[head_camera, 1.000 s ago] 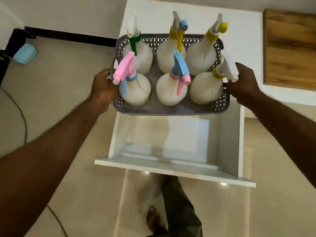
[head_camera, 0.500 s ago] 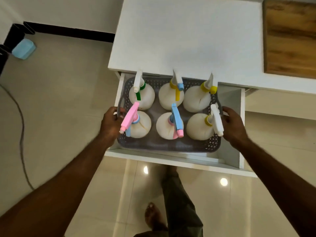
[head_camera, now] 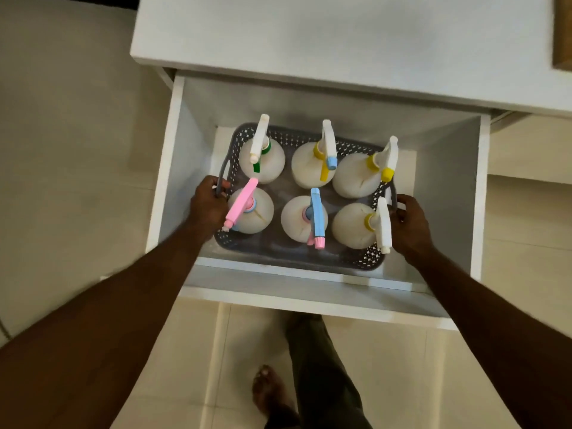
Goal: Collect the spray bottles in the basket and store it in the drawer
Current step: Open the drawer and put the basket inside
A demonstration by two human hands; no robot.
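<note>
both arms reach down and forward, left hand (head_camera: 208,209) curled tight around the basket (head_camera: 297,258) handle, right hand (head_camera: 410,226) gripping the opposite handle. basket sits inside the open drawer (head_camera: 448,193), six spray bottles (head_camera: 311,164) upright within.

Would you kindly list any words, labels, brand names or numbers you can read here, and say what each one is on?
None: no readable text shows anywhere.
The six spray bottles are plain white, no labels visible.
The grey basket bears only its perforated pattern.
The white drawer, the countertop and the floor tiles carry no markings.
</note>
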